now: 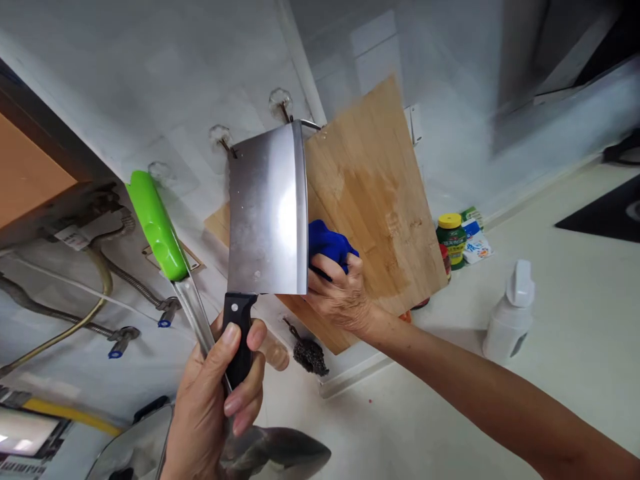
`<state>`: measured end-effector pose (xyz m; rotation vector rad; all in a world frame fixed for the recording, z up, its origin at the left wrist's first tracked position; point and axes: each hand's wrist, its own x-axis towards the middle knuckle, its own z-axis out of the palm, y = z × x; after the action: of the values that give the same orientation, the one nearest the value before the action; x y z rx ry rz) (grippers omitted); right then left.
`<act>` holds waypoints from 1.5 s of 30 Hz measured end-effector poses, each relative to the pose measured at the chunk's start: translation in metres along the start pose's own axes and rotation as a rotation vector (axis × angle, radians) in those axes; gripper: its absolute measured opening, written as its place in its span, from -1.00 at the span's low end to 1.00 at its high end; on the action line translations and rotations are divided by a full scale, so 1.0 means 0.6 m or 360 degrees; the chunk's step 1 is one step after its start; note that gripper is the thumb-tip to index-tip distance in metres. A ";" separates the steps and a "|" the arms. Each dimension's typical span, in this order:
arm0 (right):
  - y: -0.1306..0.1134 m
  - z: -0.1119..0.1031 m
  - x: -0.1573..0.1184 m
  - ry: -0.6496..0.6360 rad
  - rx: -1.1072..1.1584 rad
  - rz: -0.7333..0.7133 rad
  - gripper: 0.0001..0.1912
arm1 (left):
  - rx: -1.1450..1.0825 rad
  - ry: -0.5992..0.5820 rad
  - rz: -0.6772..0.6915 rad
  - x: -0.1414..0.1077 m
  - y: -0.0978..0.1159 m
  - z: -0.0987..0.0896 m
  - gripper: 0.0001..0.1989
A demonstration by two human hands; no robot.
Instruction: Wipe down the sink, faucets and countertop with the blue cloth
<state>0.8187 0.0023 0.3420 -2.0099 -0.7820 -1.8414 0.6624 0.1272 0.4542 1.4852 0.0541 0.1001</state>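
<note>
My left hand point(215, 387) is closed around the black handle of a cleaver point(265, 213), whose broad steel blade points up. The same hand grips the metal shaft of a utensil with a bright green handle point(157, 227); its working end is not clear behind my hand. My right hand point(343, 293) is closed on a bunched blue cloth point(327, 243). That cloth is just right of the blade, partly hidden by it, in front of a wooden cutting board point(385, 220). A darker, wet-looking patch marks the board, which leans at the wall.
Clear wall hooks point(280, 103) are above the cleaver. A dark scrubber point(310, 357) hangs below the board. On the pale counter point(450, 400) stand a white bottle point(510, 313) and a yellow-lidded jar point(451, 240). Pipes and valves point(123, 340) run at left. A black cooktop point(610, 207) lies at right.
</note>
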 end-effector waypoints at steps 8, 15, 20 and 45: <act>-0.019 0.007 -0.079 0.0029 -0.0108 0.0009 -0.66 | -0.0099 -0.0013 0.0065 0.009 -0.015 -0.003 -0.82; -0.038 -0.004 -0.133 -0.0009 -0.0141 0.0057 -0.69 | -0.0109 -0.0005 0.0085 0.007 -0.015 0.002 -0.81; -0.047 -0.011 -0.175 -0.0086 -0.0039 0.0033 -0.67 | -0.0050 0.0081 0.0082 0.006 -0.012 0.008 -0.81; -0.046 -0.042 -0.210 -0.0522 -0.0064 -0.0294 -0.56 | 0.0003 0.0081 0.0208 0.011 -0.020 0.016 -0.82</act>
<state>0.7787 -0.0129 0.2180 -2.3724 -1.0592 -1.6488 0.6701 0.1174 0.4430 1.4872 -0.0018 0.2437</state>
